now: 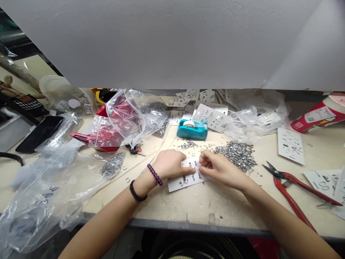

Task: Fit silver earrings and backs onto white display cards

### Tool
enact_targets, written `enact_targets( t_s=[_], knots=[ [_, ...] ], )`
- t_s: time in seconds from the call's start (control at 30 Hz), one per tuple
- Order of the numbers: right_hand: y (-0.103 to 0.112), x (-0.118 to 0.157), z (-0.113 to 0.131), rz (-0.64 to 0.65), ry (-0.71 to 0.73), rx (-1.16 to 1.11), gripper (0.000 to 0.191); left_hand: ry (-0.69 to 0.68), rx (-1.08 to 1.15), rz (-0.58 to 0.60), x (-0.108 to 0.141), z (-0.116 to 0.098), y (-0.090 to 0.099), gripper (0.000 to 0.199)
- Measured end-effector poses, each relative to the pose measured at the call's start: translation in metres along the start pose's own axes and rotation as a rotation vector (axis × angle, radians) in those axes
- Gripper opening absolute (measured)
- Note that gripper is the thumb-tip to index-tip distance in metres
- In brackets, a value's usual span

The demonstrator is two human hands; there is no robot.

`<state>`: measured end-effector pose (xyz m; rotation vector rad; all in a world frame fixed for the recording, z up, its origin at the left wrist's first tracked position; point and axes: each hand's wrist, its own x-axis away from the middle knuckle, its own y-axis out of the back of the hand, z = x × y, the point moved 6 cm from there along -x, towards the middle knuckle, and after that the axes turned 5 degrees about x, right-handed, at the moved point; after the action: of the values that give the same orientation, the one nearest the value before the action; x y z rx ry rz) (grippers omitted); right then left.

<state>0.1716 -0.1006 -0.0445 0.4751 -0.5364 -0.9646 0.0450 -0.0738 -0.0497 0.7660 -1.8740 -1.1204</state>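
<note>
A white earring card (179, 182) with rows of small silver pieces lies slightly slanted on the table in front of me. My left hand (169, 163) grips its left side, the thumb stretched across the face and the other fingers hidden behind. Over the card's right part, my right hand (215, 165) is closed, with thumb and curled fingers pinched together. Whatever is between those fingertips is too small to make out. A heap of small silver pieces (238, 155) lies just beyond my right hand. Behind both hands stands a teal tape dispenser (192, 130).
Red-handled snips (289, 183) lie at the right, near more cards (291, 145) and a tilted red cup (320, 114). Clear plastic bags (61, 194) cover the left side, beside a black phone (40, 133). A large grey-white panel (172, 43) overhangs the back.
</note>
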Motion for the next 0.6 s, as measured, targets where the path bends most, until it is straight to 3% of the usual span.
enact_targets(
  t_s=[0.4, 0.6],
  knots=[
    [-0.006, -0.007, 0.009, 0.008, -0.068, 0.307, 0.019, -0.004, -0.001, -0.03, 0.004, -0.005, 0.001, 0.052],
    [0.019, -0.001, -0.003, -0.12, -0.144, 0.337, 0.012, 0.001, 0.102, -0.051, 0.007, 0.0, 0.001, 0.047]
  ],
)
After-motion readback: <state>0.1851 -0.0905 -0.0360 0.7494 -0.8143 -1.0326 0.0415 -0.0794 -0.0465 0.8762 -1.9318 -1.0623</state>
